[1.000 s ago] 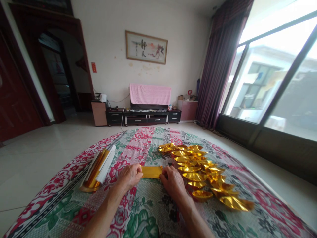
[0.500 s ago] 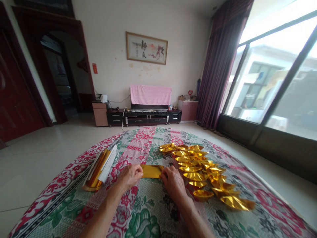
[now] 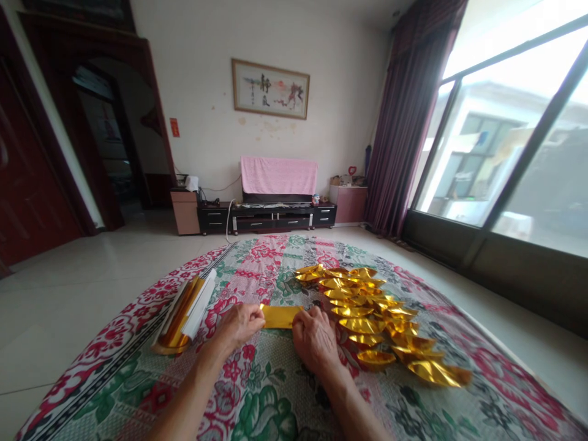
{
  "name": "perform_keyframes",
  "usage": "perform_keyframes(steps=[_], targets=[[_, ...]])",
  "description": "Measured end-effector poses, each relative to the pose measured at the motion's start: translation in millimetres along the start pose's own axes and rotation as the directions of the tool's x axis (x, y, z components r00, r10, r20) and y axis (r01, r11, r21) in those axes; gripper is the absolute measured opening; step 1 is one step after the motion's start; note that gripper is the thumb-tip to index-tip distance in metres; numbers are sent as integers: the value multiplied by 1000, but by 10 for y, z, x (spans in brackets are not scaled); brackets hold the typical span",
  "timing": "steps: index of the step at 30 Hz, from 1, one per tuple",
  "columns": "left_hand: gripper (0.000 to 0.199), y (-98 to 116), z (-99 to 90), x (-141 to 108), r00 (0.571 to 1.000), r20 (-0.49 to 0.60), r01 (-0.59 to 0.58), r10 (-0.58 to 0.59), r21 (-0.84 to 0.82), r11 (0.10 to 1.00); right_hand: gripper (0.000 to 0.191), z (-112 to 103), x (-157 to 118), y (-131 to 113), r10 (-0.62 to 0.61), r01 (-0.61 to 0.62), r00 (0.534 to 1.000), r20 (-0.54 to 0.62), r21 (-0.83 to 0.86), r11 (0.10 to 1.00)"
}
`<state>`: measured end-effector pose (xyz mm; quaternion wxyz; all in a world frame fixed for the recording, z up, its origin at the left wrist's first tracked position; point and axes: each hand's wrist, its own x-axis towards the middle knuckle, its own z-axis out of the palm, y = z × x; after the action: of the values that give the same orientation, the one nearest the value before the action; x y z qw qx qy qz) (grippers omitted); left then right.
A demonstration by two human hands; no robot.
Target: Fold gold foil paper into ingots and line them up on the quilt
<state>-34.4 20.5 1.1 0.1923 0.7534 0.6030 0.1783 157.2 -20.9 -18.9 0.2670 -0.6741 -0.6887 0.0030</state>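
A flat, folded strip of gold foil paper [image 3: 278,317] stretches between my two hands, just over the patterned cloth. My left hand [image 3: 244,323] pinches its left end between thumb and fingers. At the right end, my right hand [image 3: 316,337] has its fingers curled and pressed onto the foil's lower edge; the fingertips are partly hidden. To the right of that hand lie several boat-shaped gold foil ingots [image 3: 374,359] in rough rows. On the left rests a loose roll of gold and white paper sheets [image 3: 186,315].
The floral cloth [image 3: 266,410] covers a rounded surface beneath everything. Beyond it, a low black TV cabinet [image 3: 275,222] stands against the wall, with a pink cloth [image 3: 279,176] draped over the thing on top. A purple curtain [image 3: 399,122] and large window are at the right.
My right hand has shifted slightly left along the foil strip and turned, its knuckles now more on top. The left hand keeps its pinch in nearly the same place.
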Motion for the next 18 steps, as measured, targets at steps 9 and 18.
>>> perform_keyframes(steps=[9, 18], targets=[[22, 14, -8, -27, 1000, -8, 1, -1, 15, 1000, 17, -2, 8, -22, 23, -23, 1000, 0, 22, 999], [20, 27, -14, -35, 1000, -15, -7, 7, 10, 1000, 26, -33, 66, 169, -80, 65, 993, 90, 165, 984]])
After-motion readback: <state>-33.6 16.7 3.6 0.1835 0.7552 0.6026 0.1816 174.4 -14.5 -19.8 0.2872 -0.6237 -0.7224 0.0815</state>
